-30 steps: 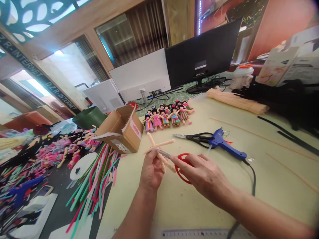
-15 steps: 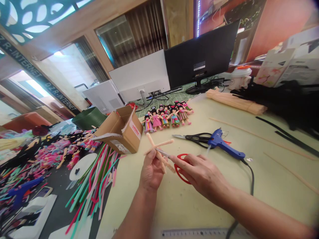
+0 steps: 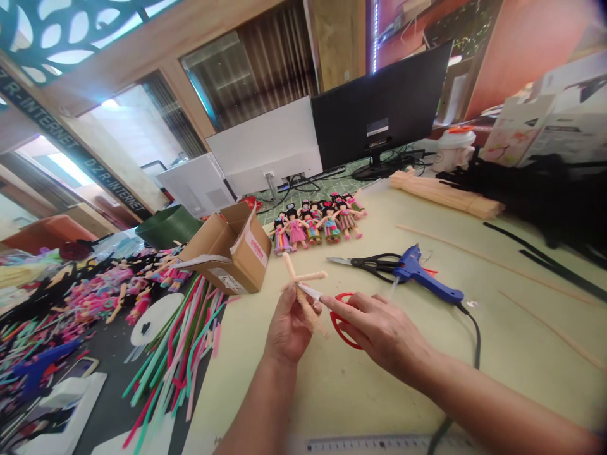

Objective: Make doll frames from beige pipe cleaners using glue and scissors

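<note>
My left hand (image 3: 288, 328) is closed around a beige pipe-cleaner figure (image 3: 309, 276), a cross shape with two fuzzy strands hanging below the fingers. In my right hand (image 3: 379, 328) are red-handled scissors (image 3: 342, 323), gripped by the handles. Their blades lie against the figure beside my left fingertips; whether they are parted I cannot tell. To the right, a blue glue gun (image 3: 424, 278) lies on the table over black-handled scissors (image 3: 374, 260). Beyond my hands stand several small dolls (image 3: 313, 224) with black hair and colourful dresses.
An opened cardboard box (image 3: 251, 253) stands left of the dolls. Colourful pipe cleaners (image 3: 177, 354) and a doll pile (image 3: 109, 284) lie farther left. A beige bundle (image 3: 448, 194) and black strips (image 3: 535, 189) are at right; a ruler (image 3: 379, 444) lies at the front edge. Monitors (image 3: 382, 107) stand behind.
The figure has turned slightly in my left hand, and its lower strands have shifted and look blurred. Both hands keep their hold in nearly the same place.
</note>
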Motion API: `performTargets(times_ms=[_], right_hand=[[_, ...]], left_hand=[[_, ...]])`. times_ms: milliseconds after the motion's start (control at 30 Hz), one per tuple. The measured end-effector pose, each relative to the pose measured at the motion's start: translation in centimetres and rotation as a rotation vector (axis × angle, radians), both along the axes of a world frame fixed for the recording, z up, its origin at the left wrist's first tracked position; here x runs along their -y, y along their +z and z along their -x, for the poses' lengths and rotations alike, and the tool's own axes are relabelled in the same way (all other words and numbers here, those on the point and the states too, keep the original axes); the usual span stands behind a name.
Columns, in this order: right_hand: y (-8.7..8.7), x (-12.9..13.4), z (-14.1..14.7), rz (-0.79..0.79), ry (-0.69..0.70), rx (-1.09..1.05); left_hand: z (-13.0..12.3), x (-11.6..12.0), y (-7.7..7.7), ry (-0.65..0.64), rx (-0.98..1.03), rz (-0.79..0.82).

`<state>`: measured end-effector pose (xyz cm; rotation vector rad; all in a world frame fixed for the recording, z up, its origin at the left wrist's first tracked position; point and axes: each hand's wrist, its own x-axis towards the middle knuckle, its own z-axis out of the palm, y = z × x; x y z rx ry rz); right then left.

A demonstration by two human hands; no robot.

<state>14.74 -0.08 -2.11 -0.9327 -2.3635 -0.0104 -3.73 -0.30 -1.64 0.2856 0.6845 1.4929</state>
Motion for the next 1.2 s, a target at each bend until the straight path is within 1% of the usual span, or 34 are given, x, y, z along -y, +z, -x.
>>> performTargets(times_ms=[167,233,333,433,567,733,967,1033,1200], right_hand=[[-0.3,-0.2,0.0,-0.023,-0.009,0.029],[-0.5,-0.3,0.0,-0.022,-0.013,0.041],[-0.7,-0.4,0.0,-0.022,-0.019,0.064],[-0.8,-0.4,-0.1,-0.029,-0.034,0.083],[-0.9,-0.4,-0.2,-0.028,-0.056,0.113],[-0.8,-0.2,-0.1,-0.009,-0.085,0.157],[-0.7,0.1,0.1,0.001,-0.100,0.189],[-0.7,0.1,0.2,-0.002,-0.100,0.189],[-0.8,0.1,0.4,-0.006,-0.103,0.165]], left_hand=[[0.2,-0.1,-0.2,-0.055,-0.012,-0.006],[0.1,-0.2,-0.2,-0.070,-0.043,0.022],[0.0,-0.3,-0.2,-0.092,-0.166,0.073],[-0.1,-0.4,-0.5,-0.095,-0.310,0.030],[-0.1,-0.3,-0.7,-0.093,-0.379,-0.015],[-0.2,-0.2,-0.6,-0.082,-0.384,-0.043],[-0.5,-0.4,-1.2,-0.058,-0.366,0.017],[-0.5,-0.5,-1.3,-0.058,-0.326,0.032],[-0.6,-0.7,-1.2,-0.067,-0.147,0.103]])
